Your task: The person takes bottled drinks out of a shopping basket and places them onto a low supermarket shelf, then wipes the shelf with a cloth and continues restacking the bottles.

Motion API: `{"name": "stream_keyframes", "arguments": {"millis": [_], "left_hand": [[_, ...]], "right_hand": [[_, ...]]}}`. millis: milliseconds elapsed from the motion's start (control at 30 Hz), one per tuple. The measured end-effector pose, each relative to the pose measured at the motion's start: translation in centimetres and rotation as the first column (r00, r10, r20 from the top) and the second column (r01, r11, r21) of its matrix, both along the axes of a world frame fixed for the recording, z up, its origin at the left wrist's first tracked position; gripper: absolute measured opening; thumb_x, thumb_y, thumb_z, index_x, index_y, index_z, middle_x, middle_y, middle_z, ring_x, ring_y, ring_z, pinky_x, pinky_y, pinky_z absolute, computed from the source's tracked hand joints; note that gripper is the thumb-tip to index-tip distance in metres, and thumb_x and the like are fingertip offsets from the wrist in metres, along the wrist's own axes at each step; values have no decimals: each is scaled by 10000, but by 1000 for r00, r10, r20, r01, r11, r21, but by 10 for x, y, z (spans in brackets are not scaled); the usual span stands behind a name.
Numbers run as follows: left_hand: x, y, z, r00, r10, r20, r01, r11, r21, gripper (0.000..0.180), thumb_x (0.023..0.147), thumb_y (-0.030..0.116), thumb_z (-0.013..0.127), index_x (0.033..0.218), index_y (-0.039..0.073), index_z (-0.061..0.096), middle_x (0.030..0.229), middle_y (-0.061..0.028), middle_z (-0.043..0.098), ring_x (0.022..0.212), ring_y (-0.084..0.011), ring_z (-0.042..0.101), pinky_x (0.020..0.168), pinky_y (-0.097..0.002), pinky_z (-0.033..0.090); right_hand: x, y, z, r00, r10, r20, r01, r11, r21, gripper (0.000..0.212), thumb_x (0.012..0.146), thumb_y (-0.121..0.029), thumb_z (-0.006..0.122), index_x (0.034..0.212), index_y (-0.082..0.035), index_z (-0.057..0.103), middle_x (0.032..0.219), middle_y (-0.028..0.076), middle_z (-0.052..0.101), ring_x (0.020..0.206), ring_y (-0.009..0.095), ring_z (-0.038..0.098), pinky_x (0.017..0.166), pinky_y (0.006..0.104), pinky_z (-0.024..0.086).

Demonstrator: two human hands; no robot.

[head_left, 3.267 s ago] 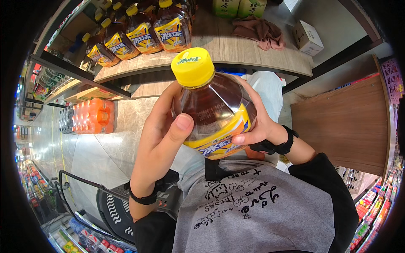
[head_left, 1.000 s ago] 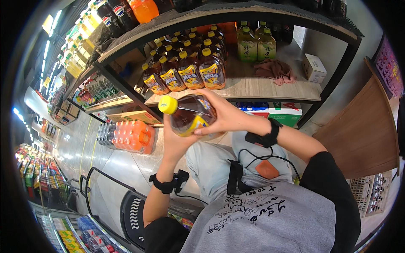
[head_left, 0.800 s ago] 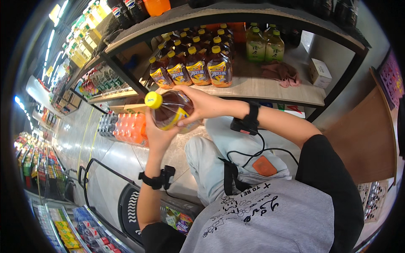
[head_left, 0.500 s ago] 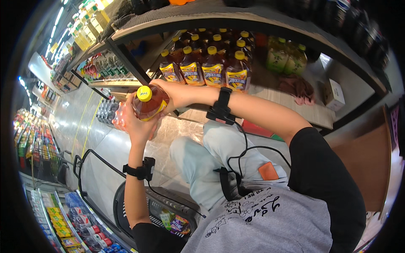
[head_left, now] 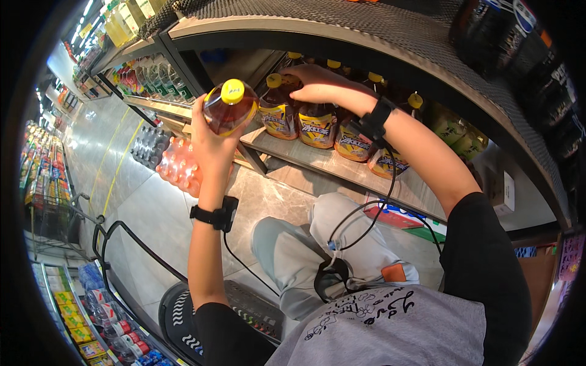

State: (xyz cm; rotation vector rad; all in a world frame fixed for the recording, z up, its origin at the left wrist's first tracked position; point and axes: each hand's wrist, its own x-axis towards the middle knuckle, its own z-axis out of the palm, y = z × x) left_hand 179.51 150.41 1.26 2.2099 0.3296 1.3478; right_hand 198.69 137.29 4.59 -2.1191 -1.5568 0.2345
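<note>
My left hand (head_left: 213,140) is wrapped round a brown tea drink bottle (head_left: 231,113) with a yellow cap, held upright off the shelf. My right hand (head_left: 311,85) reaches into the lower shelf. Its fingers and thumb curve round the neck of the leftmost front bottle (head_left: 278,116), which stands on the shelf board; the fingertips are partly hidden behind it. Beside that one stand several matching bottles (head_left: 316,129) with yellow caps and yellow labels. My right forearm covers some of them.
The upper shelf (head_left: 256,25) edge runs over my right arm. Shrink-wrapped orange bottles (head_left: 180,165) and a dark pack (head_left: 149,146) sit on the floor at left. A dark basket (head_left: 244,305) stands by my left elbow. Green-yellow bottles (head_left: 455,134) are at the right.
My right hand has left the bottle that both hands held and moved right to a bottle on the shelf. My left hand keeps its bottle, now slightly higher. The view has shifted nearer the shelf.
</note>
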Motion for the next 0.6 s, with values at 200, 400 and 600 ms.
{"name": "stream_keyframes", "arguments": {"millis": [200,400,600], "left_hand": [[55,20,-3,999,-18,28,18,1000,-6,739,541,147,793,1164,50,406,1038,-147,535,943,-292,535,793,-345,440],[88,29,-4,999,27,46,-24,998,-65,709,547,102,763,1151,30,399,1021,-126,563,914,-220,572,798,-291,444],[98,28,6,994,92,-52,-94,995,-43,606,528,119,778,1022,16,443,949,-124,594,864,-209,593,743,-301,456]], "right_hand": [[63,17,2,989,-146,-38,142,986,-81,559,697,-262,642,1178,-35,473,1047,179,565,945,288,549,795,332,438],[87,30,-23,997,-74,-18,75,995,67,546,698,-301,647,1146,-28,494,1026,178,573,936,288,554,792,328,438],[70,44,-29,992,109,71,-114,991,76,531,702,-351,647,1097,-20,521,997,179,583,923,292,560,785,326,441]]}}
